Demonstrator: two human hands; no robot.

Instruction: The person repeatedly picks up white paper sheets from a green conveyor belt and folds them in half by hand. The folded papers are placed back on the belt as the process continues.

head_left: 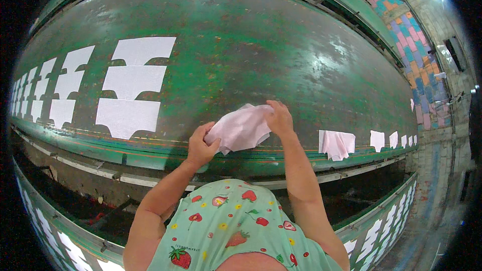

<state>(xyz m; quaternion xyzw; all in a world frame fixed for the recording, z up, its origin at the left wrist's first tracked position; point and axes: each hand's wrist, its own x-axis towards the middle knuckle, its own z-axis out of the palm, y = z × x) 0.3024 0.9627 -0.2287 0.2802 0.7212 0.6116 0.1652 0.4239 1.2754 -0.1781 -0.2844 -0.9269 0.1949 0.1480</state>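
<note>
The pale pink cloth [240,128] is at the centre of the frame, above the near edge of the long green surface [236,55]. The left hand [202,146] holds the cloth's left end, its fingers and thumb clamped on the fabric. The right hand [281,119] holds the right end, with fingers closed on the upper right corner; its thumb is not clearly seen. The cloth is loosely folded between the hands. Whether its underside touches the surface cannot be determined.

Flat white pieces [134,80] lie in columns on the surface, from left of centre to the left edge of the frame. The nearest column has three pieces, one above another. A crumpled pink piece [340,144] lies right of the right hand, near the surface edge. Smaller-looking pale pieces [377,141] continue in a row toward the right of the frame. A green fruit-print shirt [226,223] occupies the lower centre.
</note>
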